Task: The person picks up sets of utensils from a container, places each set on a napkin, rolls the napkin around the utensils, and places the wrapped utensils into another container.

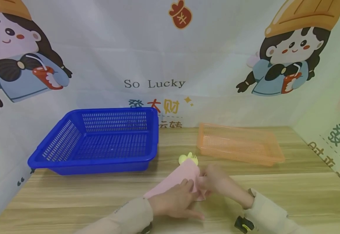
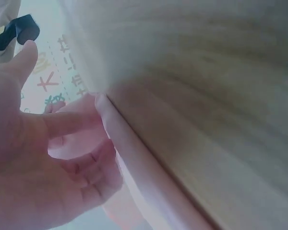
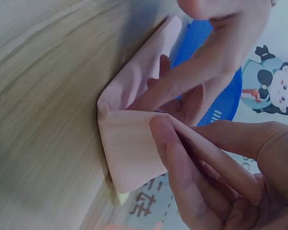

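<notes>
A pink cloth (image 1: pixel 170 182), partly folded, lies on the wooden table around the lower part of a pale yellow cutlery set. Past its upper edge show a spoon (image 1: pixel 183 159), a fork (image 1: pixel 194 158) and a third narrow handle-like piece between them; the rest is covered. My left hand (image 1: pixel 177 199) presses on the cloth with loosely extended fingers, its thumb held away. On the cloth's right side, my right hand (image 1: pixel 215 178) pinches a folded flap between thumb and fingers. The right wrist view shows this flap (image 3: pixel 132 148) lifted beside the left fingers (image 3: pixel 175 88).
A large blue plastic basket (image 1: pixel 155 143) stands at the left of the table. Toward the back right is a shallow orange basket (image 1: pixel 240 156). A printed white sheet (image 1: pixel 216 48) hangs behind the table and along its sides.
</notes>
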The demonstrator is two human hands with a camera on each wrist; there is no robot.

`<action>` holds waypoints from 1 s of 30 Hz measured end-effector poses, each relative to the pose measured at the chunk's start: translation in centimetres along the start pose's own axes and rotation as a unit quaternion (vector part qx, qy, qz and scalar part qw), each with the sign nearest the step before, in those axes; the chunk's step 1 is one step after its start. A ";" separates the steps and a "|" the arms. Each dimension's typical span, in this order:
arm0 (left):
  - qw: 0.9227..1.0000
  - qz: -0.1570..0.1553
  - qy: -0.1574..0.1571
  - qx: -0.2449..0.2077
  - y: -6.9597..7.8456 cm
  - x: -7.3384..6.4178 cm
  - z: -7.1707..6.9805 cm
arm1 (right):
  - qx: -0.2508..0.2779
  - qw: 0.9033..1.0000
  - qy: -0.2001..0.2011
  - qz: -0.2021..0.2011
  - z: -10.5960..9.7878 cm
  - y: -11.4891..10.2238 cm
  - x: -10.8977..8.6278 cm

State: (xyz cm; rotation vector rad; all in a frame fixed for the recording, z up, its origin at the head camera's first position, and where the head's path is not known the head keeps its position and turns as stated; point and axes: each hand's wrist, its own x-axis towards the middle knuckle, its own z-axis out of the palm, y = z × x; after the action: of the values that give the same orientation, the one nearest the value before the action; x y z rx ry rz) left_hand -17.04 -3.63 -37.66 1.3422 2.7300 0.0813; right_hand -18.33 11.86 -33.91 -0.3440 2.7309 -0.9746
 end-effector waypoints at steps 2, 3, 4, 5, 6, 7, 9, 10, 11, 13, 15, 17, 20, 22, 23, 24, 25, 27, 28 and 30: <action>0.999 -0.001 -0.004 -0.038 -0.2 0.0 0.0 | -0.001 1.000 -0.003 0.002 0.3 -0.2 0.0; 0.998 -0.002 -0.005 -0.055 -0.4 0.0 -0.1 | -0.002 1.000 -0.003 0.000 0.4 -0.2 0.0; 0.997 -0.003 -0.004 -0.076 -0.6 0.1 -0.1 | -0.002 1.000 -0.004 -0.002 0.5 -0.3 0.1; 0.995 -0.006 -0.002 -0.099 -0.8 0.1 -0.1 | -0.005 1.000 -0.003 -0.009 0.6 -0.3 0.1; 0.993 -0.003 0.006 -0.116 -1.0 0.2 -0.1 | -0.011 1.000 0.001 -0.018 0.7 -0.4 0.1; 0.990 -0.001 0.013 -0.138 -1.3 0.3 0.0 | -0.017 0.999 0.007 -0.027 0.8 -0.4 0.1; 0.983 0.011 0.034 -0.182 -1.9 0.5 0.1 | -0.025 0.999 0.017 -0.043 1.0 -0.5 0.2; 0.978 0.017 0.044 -0.202 -2.1 0.6 0.1 | -0.026 0.998 0.022 -0.049 1.1 -0.5 0.2; 0.973 0.023 0.055 -0.221 -2.4 0.6 0.1 | -0.031 0.997 0.029 -0.057 1.2 -0.5 0.2; 0.960 0.019 0.065 -0.272 -2.8 0.5 0.2 | -0.040 0.996 0.042 -0.074 1.4 -0.5 0.2; 0.948 -0.007 0.067 -0.312 -3.0 0.4 0.1 | -0.045 0.993 0.055 -0.094 1.5 -0.4 0.2; 0.930 -0.047 0.068 -0.359 -3.0 0.3 0.0 | -0.049 0.990 0.063 -0.114 1.6 -0.3 0.1; 0.896 -0.091 0.065 -0.431 -3.0 0.1 -0.2 | -0.039 0.988 0.064 -0.133 1.9 -0.2 0.0; 0.879 -0.093 0.065 -0.464 -3.1 0.1 -0.1 | -0.034 0.988 0.064 -0.139 2.1 -0.2 -0.1; 0.867 -0.093 0.062 -0.485 -3.1 0.1 -0.1 | -0.032 0.987 0.065 -0.142 2.1 -0.2 -0.2; 0.856 -0.096 0.058 -0.504 -3.2 0.2 -0.1 | -0.032 0.987 0.066 -0.143 2.2 -0.3 -0.2; 0.845 -0.101 0.053 -0.522 -3.3 0.2 -0.1 | -0.033 0.987 0.067 -0.145 2.3 -0.3 -0.3; 0.825 -0.118 0.046 -0.550 -3.4 0.2 0.0 | -0.031 0.987 0.063 -0.146 2.4 -0.3 -0.4; 0.806 -0.131 0.044 -0.576 -3.4 0.2 0.0 | -0.033 0.987 0.060 -0.147 2.4 -0.4 -0.5; 0.789 -0.135 0.040 -0.598 -3.6 0.2 0.1 | -0.034 0.987 0.050 -0.148 2.5 -0.4 -0.6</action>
State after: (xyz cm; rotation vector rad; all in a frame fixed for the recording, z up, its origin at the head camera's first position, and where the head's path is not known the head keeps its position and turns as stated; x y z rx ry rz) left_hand -19.95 -5.66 -38.13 0.5289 2.0278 1.5289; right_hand -16.98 10.23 -35.47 -0.7504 2.8643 -0.9927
